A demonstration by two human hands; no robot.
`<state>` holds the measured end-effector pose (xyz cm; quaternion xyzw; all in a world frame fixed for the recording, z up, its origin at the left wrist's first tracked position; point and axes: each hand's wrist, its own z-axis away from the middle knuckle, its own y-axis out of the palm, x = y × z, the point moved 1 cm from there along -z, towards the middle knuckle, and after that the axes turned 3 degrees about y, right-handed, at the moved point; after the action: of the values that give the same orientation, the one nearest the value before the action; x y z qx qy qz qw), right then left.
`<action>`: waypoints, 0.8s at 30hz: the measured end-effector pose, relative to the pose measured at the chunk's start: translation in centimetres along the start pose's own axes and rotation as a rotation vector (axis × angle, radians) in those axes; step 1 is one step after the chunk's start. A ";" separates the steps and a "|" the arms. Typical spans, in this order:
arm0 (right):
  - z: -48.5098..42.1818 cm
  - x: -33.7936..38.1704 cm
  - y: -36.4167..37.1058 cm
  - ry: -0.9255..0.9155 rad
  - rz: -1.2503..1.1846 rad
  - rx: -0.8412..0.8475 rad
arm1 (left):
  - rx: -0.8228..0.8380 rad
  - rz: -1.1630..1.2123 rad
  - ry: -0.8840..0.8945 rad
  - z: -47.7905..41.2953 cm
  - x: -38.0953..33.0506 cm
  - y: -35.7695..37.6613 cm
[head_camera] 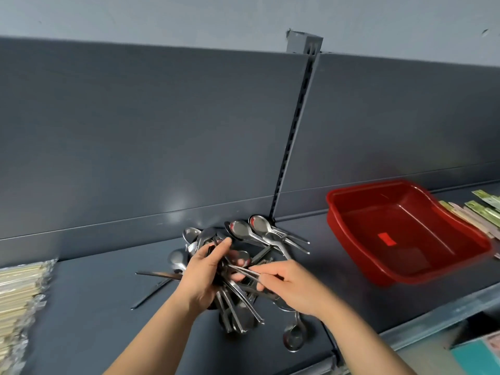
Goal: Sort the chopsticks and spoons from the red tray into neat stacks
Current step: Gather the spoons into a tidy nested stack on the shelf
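**Hands gathering spoons on the shelf, tray already emptied**

Left hand [205, 274] is where we begin among the working parts: we see it closed around a bundle of metal spoons [232, 307], their handles fanning down and toward us below the palm. Farther left, a stack of wrapped chopsticks [19, 293] lies at the shelf's edge, well apart from the hands. Between that stack and the left hand, two dark loose chopsticks [151, 289] rest on the shelf [94, 307]. Behind the bundle, nested spoons [259, 231] lie side by side near the back panel. Our right hand [292, 285] pinches a thin metal handle [243, 270] between thumb and fingers, just beside the left hand's bundle. One stray spoon [293, 335] lies below the right wrist. To the right, the red tray [405, 234] stands with nothing in it, and more wrapped chopsticks [481, 212] lie beyond it.

We judge the step to be collecting spoons into one aligned stack. The next move calls for seating the pinched piece with bowls facing alike, then picking up the stray spoon and loose chopsticks
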<state>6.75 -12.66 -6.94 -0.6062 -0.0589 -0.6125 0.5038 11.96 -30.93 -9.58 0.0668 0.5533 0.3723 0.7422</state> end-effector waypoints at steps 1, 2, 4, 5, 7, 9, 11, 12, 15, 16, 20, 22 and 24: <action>-0.1 -0.1 -0.6 0.023 -0.029 0.011 | -0.024 0.004 0.009 -0.2 0.3 0.1; -0.3 -0.4 -1.3 0.062 -0.074 -0.026 | -0.050 0.018 0.014 -0.4 0.7 0.1; -0.9 -2.1 -2.9 0.112 -0.069 -0.248 | -0.114 0.034 0.036 -0.7 1.3 0.2; -1.3 -3.3 -3.6 0.123 0.058 -0.357 | -0.149 0.029 0.042 -0.7 1.5 0.2; -1.9 -5.3 -4.3 0.202 0.341 -0.388 | -0.208 0.036 0.053 -0.5 1.7 0.3; -2.5 -6.7 -4.1 0.244 0.450 -0.319 | -0.228 0.021 0.068 -0.3 2.0 0.6; -3.2 -7.0 -4.1 0.245 0.454 -0.305 | -0.220 0.009 0.091 -0.2 2.2 1.1; -3.5 -7.0 -4.3 0.229 0.432 -0.313 | -0.203 0.012 0.101 -0.2 2.2 1.4; -3.8 -6.7 -4.9 0.092 0.155 -0.353 | -0.136 0.038 0.129 0.0 2.2 2.3; -3.6 -6.2 -4.9 0.033 0.024 -0.338 | -0.114 0.051 0.135 0.0 2.1 2.6; -2.8 -4.4 -4.4 -0.190 -0.073 -0.139 | -0.075 0.072 0.152 -0.2 2.1 3.6; -2.5 -3.9 -4.2 -0.247 -0.030 -0.036 | -0.132 0.036 0.154 -0.1 2.4 3.7; -2.4 -3.8 -4.4 -0.199 -0.088 0.053 | -0.191 0.012 0.161 0.1 2.8 3.3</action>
<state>1.16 -10.15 -8.25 -0.6475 -0.1513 -0.5690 0.4839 10.74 -26.80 -9.97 -0.0312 0.5725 0.4318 0.6963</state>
